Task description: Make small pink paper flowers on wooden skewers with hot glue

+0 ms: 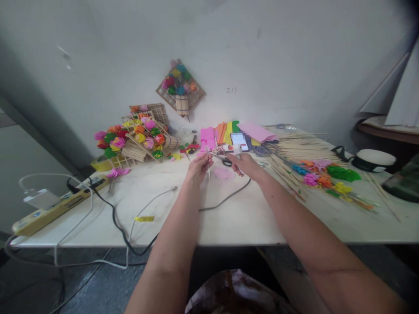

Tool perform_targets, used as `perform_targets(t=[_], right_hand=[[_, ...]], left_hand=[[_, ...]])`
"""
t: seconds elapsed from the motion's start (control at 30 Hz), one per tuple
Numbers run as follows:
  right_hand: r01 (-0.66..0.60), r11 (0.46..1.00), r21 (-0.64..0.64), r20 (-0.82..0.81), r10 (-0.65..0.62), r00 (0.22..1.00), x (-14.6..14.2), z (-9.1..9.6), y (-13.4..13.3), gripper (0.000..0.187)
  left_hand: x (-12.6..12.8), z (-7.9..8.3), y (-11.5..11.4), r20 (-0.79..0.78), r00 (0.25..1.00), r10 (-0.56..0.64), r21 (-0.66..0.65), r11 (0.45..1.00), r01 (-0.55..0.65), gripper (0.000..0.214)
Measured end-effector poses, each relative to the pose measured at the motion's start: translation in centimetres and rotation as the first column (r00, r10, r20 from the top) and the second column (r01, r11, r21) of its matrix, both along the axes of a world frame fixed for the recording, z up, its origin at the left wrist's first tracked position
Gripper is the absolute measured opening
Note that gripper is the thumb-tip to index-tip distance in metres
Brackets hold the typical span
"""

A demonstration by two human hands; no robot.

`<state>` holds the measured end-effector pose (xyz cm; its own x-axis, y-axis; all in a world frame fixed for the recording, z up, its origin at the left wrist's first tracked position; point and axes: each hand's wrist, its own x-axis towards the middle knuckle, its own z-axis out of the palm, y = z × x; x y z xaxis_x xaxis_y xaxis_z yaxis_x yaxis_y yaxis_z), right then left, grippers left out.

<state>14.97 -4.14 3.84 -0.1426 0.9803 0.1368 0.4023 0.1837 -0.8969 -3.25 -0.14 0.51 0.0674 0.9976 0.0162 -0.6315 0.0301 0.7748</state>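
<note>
My left hand (pixel 200 165) is closed in a pinch around a thin pale stem (pixel 209 174), which hangs below the fingers. Something pale pink and translucent shows at its fingertips, too small to make out. A pair of scissors (pixel 226 162) with a black handle is in my right hand (pixel 245 165), its blades pointing left toward my left fingers. Just above the right hand is a small white roll (pixel 237 149), perhaps tape; whether the hand touches it I cannot tell. On the table beneath both hands lies a piece of pale pink paper (pixel 224 173).
Paper flowers on bamboo frames (pixel 137 139) stand at left, near a power strip (pixel 62 205) with trailing cables. Coloured paper (pixel 225 133) and a phone (pixel 239 141) lie behind my hands. Bamboo sticks (pixel 294 148), stemmed flowers (pixel 324 179) and a dark cup (pixel 373 160) are at right.
</note>
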Motion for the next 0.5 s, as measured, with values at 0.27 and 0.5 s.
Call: perform_targets(t=[0.27, 0.5], right_hand=[[0.041, 0.999, 0.024, -0.027, -0.04, 0.999, -0.06, 0.06, 0.06, 0.045], [0.06, 0.998, 0.022, -0.088, -0.058, 0.994, -0.05, 0.03, 0.1, 0.041]], left_hand=[[-0.04, -0.25, 0.08, 0.005, 0.999, -0.054, 0.021, 0.998, 0.054, 0.009], [0.04, -0.05, -0.15, 0.021, 0.997, -0.074, -0.007, 0.997, 0.074, 0.01]])
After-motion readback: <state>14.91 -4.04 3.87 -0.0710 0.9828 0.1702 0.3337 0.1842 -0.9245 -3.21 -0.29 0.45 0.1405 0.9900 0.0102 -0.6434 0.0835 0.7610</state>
